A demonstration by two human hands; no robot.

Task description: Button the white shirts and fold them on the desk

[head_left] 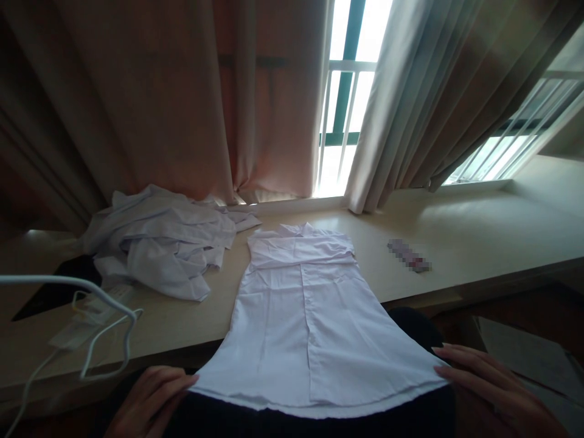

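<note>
A white shirt point(303, 310) lies flat on the pale table point(479, 237), collar toward the window, sleeves folded in, its hem hanging over the near edge onto my lap. My left hand point(148, 398) pinches the hem's left corner. My right hand point(490, 386) holds the hem's right corner, fingers stretched along the cloth.
A heap of crumpled white garments point(162, 240) lies at the back left. White cables and a power strip point(98, 310) sit at the left beside a dark flat object point(59, 286). A small blurred item point(409, 255) rests at the right. Curtains point(182, 97) and a window point(344, 91) stand behind.
</note>
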